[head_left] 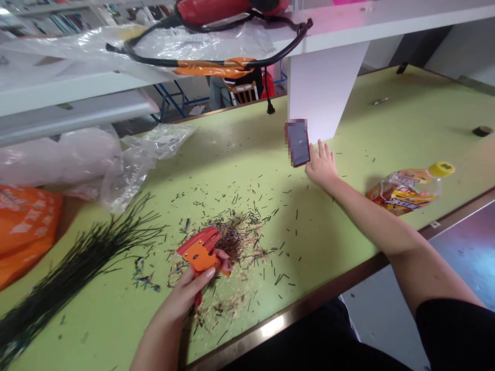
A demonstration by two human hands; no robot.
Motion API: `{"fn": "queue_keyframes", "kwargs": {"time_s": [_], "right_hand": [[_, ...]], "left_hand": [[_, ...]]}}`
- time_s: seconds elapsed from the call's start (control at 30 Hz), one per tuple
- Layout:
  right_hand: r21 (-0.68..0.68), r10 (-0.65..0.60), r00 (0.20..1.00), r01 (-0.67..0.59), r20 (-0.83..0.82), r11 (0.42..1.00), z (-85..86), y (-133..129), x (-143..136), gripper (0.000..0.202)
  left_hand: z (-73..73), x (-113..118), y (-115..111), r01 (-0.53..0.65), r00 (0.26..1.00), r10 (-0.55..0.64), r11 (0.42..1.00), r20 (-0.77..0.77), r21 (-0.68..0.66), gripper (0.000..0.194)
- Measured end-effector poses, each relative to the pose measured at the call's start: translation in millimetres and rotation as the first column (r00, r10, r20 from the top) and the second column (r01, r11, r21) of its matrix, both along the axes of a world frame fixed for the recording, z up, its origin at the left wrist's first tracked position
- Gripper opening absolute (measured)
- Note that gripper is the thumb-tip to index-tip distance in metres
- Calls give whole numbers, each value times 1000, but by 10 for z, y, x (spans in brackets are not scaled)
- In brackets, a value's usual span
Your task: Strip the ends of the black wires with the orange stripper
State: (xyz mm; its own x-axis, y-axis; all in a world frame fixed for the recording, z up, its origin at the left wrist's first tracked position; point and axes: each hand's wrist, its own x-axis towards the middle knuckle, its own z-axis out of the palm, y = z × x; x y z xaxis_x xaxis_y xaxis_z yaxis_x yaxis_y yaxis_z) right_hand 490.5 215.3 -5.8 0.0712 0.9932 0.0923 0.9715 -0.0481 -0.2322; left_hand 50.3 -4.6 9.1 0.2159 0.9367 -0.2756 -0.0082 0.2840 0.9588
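Observation:
My left hand [196, 287] is wrapped round the handles of a red and orange wire stripper [200, 249], held over a pile of wire scraps. Farther back, my right hand [323, 164] is stretched out with its fingers spread, beside the right edge of a phone [299, 142] with a dark screen. The hand seems to touch the phone's edge; its thumb is partly hidden. The phone leans against a white upright panel [325, 87]. Left of my left hand lies a long bundle of thin black wires [83, 260], with frayed ends pointing to the back.
Short black clippings [232, 242] are scattered over the green table [325, 247]. A drink bottle with a yellow cap [408, 190] lies at the right, near a roll of black tape [482, 131]. An orange bag [27, 226] and clear plastic [143, 159] occupy the left. A plug [270, 107] hangs from the shelf.

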Motion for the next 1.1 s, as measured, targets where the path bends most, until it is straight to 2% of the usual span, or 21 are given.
{"fn": "queue_keyframes", "kwargs": {"time_s": [0.17, 0.43, 0.63, 0.73, 0.87, 1.0, 1.1], "right_hand": [[43, 13, 997, -10, -75, 999, -18, 21, 12, 80], [55, 60, 996, -57, -60, 997, 5, 98, -82, 84], [36, 50, 999, -50, -3, 998, 34, 142, -150, 82], [33, 56, 998, -56, 1, 998, 19, 154, -156, 84], [103, 30, 999, -27, -21, 994, 35, 116, -119, 87], [60, -5, 999, 7, -36, 998, 74, 59, -52, 80], [46, -6, 1000, 7, -28, 999, 55, 45, -7, 79]], "left_hand": [[-22, -14, -4, 16, 1000, -16, 1000, 1, -12, 42], [-1, -16, -7, 2, 999, -2, 1000, -37, -1, 43], [-10, -19, -9, 11, 1000, -11, 1000, -11, 13, 42], [-55, -39, -11, 15, 1000, -15, 1000, -4, 11, 42], [-174, -120, 6, 52, 999, -53, 998, 6, 29, 41], [-296, -232, 40, 111, 994, -111, 993, 19, 29, 41], [-314, -263, 58, 105, 994, -105, 994, 14, 24, 41]]}}
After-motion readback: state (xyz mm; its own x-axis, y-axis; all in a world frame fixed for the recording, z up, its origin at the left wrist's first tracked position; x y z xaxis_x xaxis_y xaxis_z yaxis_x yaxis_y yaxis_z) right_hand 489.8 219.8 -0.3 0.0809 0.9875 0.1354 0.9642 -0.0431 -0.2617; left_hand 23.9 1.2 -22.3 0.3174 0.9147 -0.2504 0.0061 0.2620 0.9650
